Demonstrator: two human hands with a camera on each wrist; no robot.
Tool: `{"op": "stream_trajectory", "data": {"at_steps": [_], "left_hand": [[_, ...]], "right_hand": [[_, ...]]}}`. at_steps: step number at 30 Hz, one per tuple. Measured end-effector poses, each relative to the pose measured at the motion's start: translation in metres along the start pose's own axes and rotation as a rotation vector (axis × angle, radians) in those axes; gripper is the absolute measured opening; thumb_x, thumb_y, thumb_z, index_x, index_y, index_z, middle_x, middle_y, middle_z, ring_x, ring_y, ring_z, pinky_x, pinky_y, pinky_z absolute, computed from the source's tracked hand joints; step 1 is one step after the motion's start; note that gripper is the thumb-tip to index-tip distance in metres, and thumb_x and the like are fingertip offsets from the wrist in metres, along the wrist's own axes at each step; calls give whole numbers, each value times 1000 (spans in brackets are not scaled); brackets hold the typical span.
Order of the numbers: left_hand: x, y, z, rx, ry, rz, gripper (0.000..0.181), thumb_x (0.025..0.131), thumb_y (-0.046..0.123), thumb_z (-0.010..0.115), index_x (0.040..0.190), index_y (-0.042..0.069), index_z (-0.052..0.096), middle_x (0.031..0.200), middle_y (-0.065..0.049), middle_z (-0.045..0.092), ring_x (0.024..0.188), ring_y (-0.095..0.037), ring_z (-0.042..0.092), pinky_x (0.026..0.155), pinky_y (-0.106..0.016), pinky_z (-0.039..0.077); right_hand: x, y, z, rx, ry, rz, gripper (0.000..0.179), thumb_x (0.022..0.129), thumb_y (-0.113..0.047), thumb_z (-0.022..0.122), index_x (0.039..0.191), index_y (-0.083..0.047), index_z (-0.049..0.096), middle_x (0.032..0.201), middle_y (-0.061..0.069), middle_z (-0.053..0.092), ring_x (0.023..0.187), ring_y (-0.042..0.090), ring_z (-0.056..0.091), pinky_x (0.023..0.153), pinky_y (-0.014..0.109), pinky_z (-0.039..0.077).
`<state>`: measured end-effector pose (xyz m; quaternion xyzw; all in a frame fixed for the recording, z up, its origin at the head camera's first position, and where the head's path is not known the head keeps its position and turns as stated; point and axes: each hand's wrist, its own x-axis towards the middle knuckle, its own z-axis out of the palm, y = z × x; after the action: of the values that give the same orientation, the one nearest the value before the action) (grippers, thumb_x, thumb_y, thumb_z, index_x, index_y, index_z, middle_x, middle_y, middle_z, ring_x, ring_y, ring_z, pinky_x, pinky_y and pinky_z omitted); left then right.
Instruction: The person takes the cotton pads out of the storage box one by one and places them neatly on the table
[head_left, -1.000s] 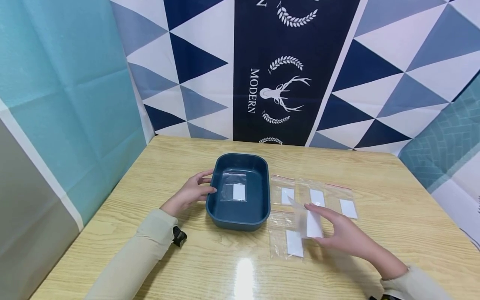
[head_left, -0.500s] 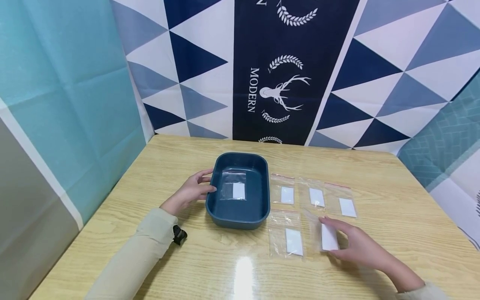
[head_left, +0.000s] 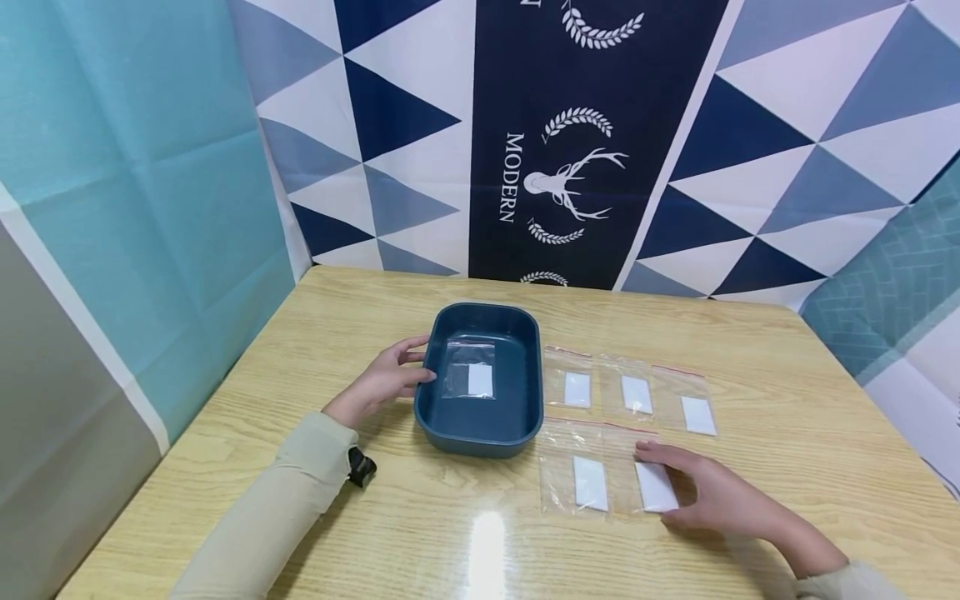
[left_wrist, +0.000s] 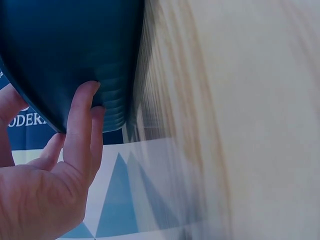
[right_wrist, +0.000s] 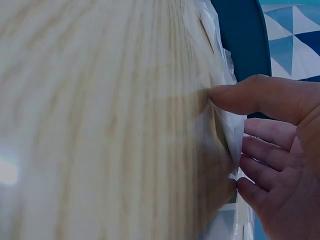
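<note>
My left hand [head_left: 382,381] grips the left side of a dark blue rectangular tub [head_left: 477,448], thumb over the rim. In the left wrist view, its fingers [left_wrist: 80,120] press against the outer wall. Inside the tub lies a clear zip bag [head_left: 457,379] with a white card in it. My right hand [head_left: 723,496] holds the right edge of another zip bag [head_left: 626,454], which lies on the table with its white card at the fingers. The right wrist view shows the thumb [right_wrist: 235,97] on that bag's near edge and the fingers along its far side.
A zip bag [head_left: 566,467] with a white card lies between the held bag and the tub. Behind them is a row of 3 similar bags, the middle bag [head_left: 622,383] among them. A patterned cloth [head_left: 412,167] hangs behind the wooden table [head_left: 360,533].
My right hand has moved right and toward me, lowering the zip bag from a raised, tilted position until it lies flat beside the front bag. My left hand and the tub stay put.
</note>
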<state>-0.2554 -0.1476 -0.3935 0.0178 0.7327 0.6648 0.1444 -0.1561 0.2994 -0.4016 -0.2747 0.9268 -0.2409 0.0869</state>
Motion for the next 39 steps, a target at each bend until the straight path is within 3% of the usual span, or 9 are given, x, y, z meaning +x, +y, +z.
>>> {"op": "stream_trajectory", "data": {"at_steps": [3, 7, 10, 13, 18, 21, 30, 39], "left_hand": [[0, 0, 0, -1, -6, 4, 66, 88, -1, 60, 145, 15, 32, 137, -19, 38, 107, -32, 56, 81, -41, 52], [0, 0, 0, 2, -12, 3, 66, 88, -1, 59, 145, 14, 31, 138, -20, 37, 109, -33, 55, 82, -42, 52], [0, 0, 0, -3, -21, -1, 66, 88, -1, 59, 146, 13, 30, 139, -21, 36, 110, -35, 54, 82, -42, 52], [-2, 3, 0, -14, -33, -6, 66, 89, -2, 58, 146, 10, 28, 140, -23, 34, 112, -38, 53, 83, -45, 51], [-2, 6, 1, -1, -35, -16, 67, 88, -3, 58, 147, 8, 27, 140, -24, 33, 112, -39, 52, 85, -47, 50], [-2, 5, 1, -3, -23, -18, 67, 88, -2, 59, 146, 10, 29, 140, -23, 35, 111, -38, 53, 84, -46, 50], [-1, 1, 2, -7, 6, -3, 65, 87, -1, 62, 144, 14, 34, 137, -19, 39, 107, -34, 57, 81, -41, 52], [-1, 2, 1, -4, 27, -17, 65, 86, 0, 62, 143, 17, 35, 136, -16, 40, 103, -29, 59, 79, -39, 54]], "right_hand": [[0, 3, -1, 5, -14, -24, 76, 67, -32, 82, 133, -10, 52, 137, 12, 46, 125, 34, 40, 93, 5, 25], [-2, 6, -2, 10, -15, -51, 76, 68, -38, 81, 133, -11, 52, 137, 11, 46, 127, 17, 38, 92, 3, 23], [-2, 7, -2, 27, 12, -55, 75, 68, -45, 79, 132, -14, 54, 135, 9, 49, 124, 3, 35, 91, 2, 22], [0, 5, -4, 43, 59, -52, 75, 68, -48, 77, 130, -12, 55, 131, 10, 53, 121, 1, 38, 91, 3, 24], [8, -6, -6, 63, 128, 5, 70, 71, -42, 77, 129, -10, 56, 128, 11, 55, 118, 21, 48, 89, 14, 38], [16, -14, -4, 113, 161, 8, 65, 73, -35, 78, 128, -9, 56, 129, 11, 54, 116, 32, 49, 90, 18, 41], [49, -34, 2, 371, 272, -59, 56, 80, -12, 74, 129, 0, 52, 126, 15, 56, 112, 3, 50, 91, 11, 39], [78, -50, 10, 486, 319, -42, 52, 80, -8, 73, 127, 1, 53, 122, 18, 57, 113, 29, 54, 93, 23, 44]]}}
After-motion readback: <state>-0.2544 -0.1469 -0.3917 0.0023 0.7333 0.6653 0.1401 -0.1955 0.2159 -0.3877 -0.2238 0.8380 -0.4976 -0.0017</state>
